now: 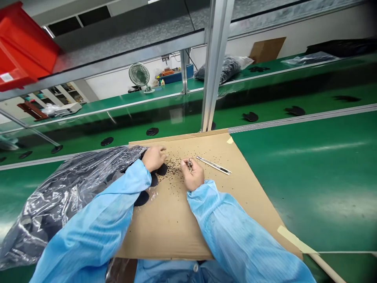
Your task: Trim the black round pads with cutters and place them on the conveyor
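My left hand (154,158) is over the mouth of a clear plastic bag (70,184) full of flat black pieces. Its fingertips point right and are partly apart, with nothing visible between them. Below that hand, several rounded black pieces (141,199) stick out of the bag onto the cardboard. My right hand (193,175) is closed around a small metal tool (190,165), mostly hidden by the fingers; its exact kind is unclear. Tiny black bits (173,169) lie scattered between both hands. Just right of my right hand rests a slim utility knife (214,165).
A cardboard sheet (165,232) covers part of the green work surface (312,169). Behind it stands a metal post (213,67). Black pieces (250,116) lie spaced along a green belt. A red bin (28,47) sits on the upper left shelf.
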Motion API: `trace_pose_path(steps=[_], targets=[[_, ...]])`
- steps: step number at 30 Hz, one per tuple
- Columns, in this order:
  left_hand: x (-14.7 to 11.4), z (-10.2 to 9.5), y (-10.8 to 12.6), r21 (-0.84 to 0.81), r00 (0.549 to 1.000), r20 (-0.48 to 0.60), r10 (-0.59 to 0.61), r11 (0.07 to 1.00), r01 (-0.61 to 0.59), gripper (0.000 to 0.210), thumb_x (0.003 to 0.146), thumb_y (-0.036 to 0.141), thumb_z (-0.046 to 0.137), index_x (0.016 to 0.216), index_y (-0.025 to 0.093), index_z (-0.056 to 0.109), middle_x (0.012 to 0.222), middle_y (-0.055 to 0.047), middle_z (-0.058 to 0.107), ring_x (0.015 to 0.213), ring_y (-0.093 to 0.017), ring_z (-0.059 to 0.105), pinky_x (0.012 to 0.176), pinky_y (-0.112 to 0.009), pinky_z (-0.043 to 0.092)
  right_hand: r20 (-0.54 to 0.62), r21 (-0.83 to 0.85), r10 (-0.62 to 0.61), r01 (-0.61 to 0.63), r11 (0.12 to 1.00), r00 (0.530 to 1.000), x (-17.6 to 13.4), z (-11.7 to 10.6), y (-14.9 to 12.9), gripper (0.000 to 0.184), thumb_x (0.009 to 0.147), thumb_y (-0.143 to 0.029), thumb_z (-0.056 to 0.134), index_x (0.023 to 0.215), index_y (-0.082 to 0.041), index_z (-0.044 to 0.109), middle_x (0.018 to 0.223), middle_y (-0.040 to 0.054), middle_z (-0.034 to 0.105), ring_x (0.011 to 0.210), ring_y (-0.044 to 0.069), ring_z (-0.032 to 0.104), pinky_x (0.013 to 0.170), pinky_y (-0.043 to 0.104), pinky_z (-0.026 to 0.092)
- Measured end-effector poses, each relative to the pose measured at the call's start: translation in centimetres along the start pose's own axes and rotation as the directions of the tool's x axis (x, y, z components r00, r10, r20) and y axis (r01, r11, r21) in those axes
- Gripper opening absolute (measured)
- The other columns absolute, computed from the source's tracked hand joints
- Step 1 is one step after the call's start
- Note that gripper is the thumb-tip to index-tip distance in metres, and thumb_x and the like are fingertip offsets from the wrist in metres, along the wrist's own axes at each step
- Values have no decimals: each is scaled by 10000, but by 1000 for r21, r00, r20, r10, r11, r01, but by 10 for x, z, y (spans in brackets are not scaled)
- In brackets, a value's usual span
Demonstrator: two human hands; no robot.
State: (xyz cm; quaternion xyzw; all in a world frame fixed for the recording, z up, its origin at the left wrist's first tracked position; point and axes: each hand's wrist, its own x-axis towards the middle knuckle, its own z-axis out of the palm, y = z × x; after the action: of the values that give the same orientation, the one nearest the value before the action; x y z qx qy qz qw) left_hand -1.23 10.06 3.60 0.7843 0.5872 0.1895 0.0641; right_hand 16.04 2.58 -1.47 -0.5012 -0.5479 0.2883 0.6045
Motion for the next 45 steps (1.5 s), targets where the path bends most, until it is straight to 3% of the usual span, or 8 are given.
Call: trace_pose_path(steps=[9,20,28,33,36,39,42,45], targets=[[-41,9,-12,224,975,221,-9,974,-42,188,804,271,558,918,184,681,911,-139,680,931,-284,611,837,-366,423,-15,-16,7,-7,1000,1000,0,-1,-1,258,827,-420,537,796,-177,618,703,21,608,644,153,523,633,266,413],[-59,4,-18,19,976,135,169,985,-173,412,730,235,627,1138,174,623,1216,-158,597,1172,-317,506,1029,-433,320,3,-17,7,-7,1000,1000,0,-1,-1,247,819,-414,547,795,-180,621,704,23,614,653,161,536,652,273,424],[-50,20,-11,-94,983,116,140,987,-129,154,814,230,558,805,187,705,879,-134,681,921,-280,596,926,-421,378,14,-25,10,-9,1000,1000,0,-1,-1,252,822,-414,542,794,-176,619,690,20,604,634,154,522,632,266,413],[-55,16,1,-174,988,-150,34,983,-60,179,848,241,520,795,186,683,860,-101,674,863,-234,601,852,-372,436,15,-24,-31,31,999,999,0,0,2,232,829,-389,542,798,-175,625,719,21,620,669,155,547,669,269,433],[-63,24,12,-470,925,-332,-186,883,9,161,834,293,565,848,168,667,850,-79,678,785,-194,617,771,-331,479,23,-40,-67,68,997,997,-1,0,3,212,840,-367,540,789,-178,622,744,29,635,697,162,567,694,280,449],[-70,41,22,-776,887,-295,-356,631,-5,240,809,342,609,937,141,640,842,-73,670,747,-165,624,721,-296,506,62,-68,-147,151,986,987,-4,-1,0,187,854,-354,545,818,-188,622,795,44,653,750,179,591,726,301,465],[-75,56,30,-886,894,-218,-390,463,-14,330,814,353,607,1057,131,605,855,-68,643,749,-148,618,719,-279,512,157,-65,-250,263,963,955,-7,-2,-4,155,862,-342,563,900,-205,624,859,51,660,792,186,605,746,315,482],[-79,60,34,-905,928,-179,-328,426,-24,360,829,336,591,1131,141,581,842,-48,609,714,-126,593,690,-254,501,267,-87,-344,378,922,900,-9,-3,-7,157,840,-324,607,947,-211,619,872,54,652,804,195,601,755,335,488]])
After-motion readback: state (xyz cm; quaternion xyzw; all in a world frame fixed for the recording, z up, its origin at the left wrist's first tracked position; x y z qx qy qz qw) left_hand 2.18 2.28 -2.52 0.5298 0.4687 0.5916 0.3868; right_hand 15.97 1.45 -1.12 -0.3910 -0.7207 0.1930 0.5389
